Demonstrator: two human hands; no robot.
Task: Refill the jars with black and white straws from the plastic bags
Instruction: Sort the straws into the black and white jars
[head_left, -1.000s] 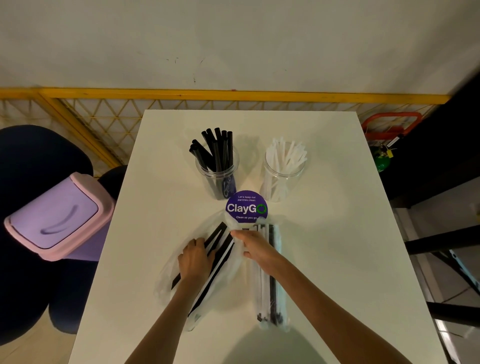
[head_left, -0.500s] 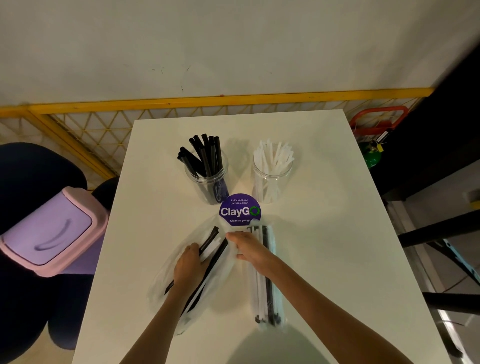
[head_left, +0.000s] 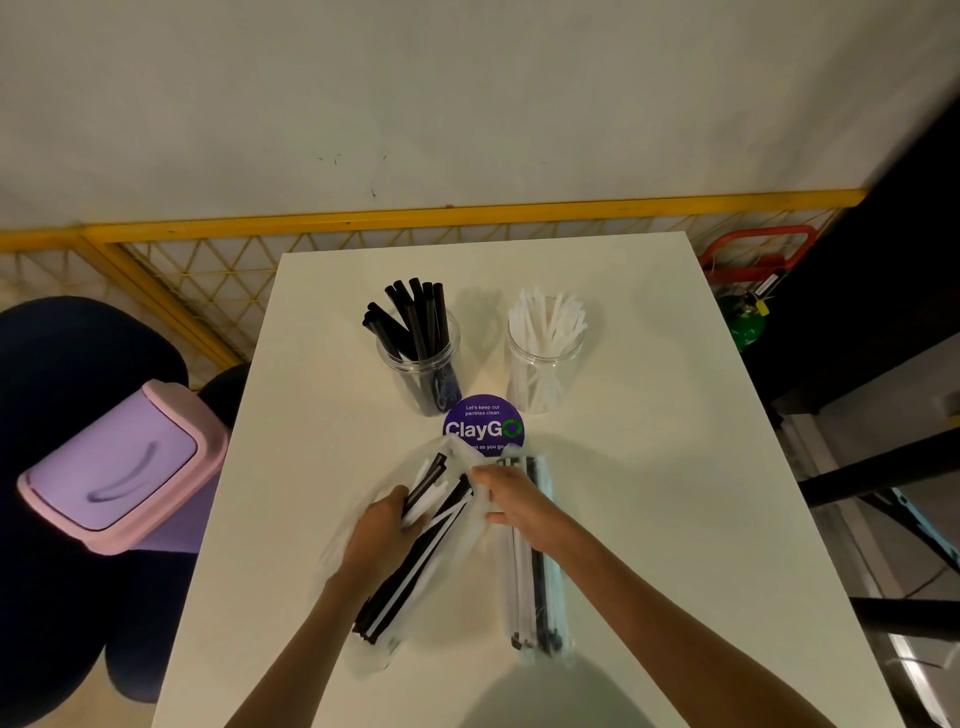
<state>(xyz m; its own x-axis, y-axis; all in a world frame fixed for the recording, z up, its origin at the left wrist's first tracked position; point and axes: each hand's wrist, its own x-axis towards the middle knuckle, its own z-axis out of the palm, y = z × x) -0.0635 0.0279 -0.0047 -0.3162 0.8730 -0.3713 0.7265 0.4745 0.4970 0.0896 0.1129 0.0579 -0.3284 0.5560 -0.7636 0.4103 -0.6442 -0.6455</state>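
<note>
A moment ago the left grip (head_left: 382, 535) only rested on top of the left plastic bag (head_left: 374, 660). Now its fingers curl round a small bunch of black and white straws (head_left: 428, 480) at the bag's open end, and the straw tips poke out. The right grip (head_left: 514, 501) pinches the edge of the bag's mouth and holds it up. The bag lies on the white surface (head_left: 675, 493), in front of the jar of black straws (head_left: 423, 364) and the jar of white straws (head_left: 543, 364). The other plastic bag (head_left: 535, 597) lies beside it, partly under the right arm. The first bunch looks ready to come out, so the filling can begin.
</note>
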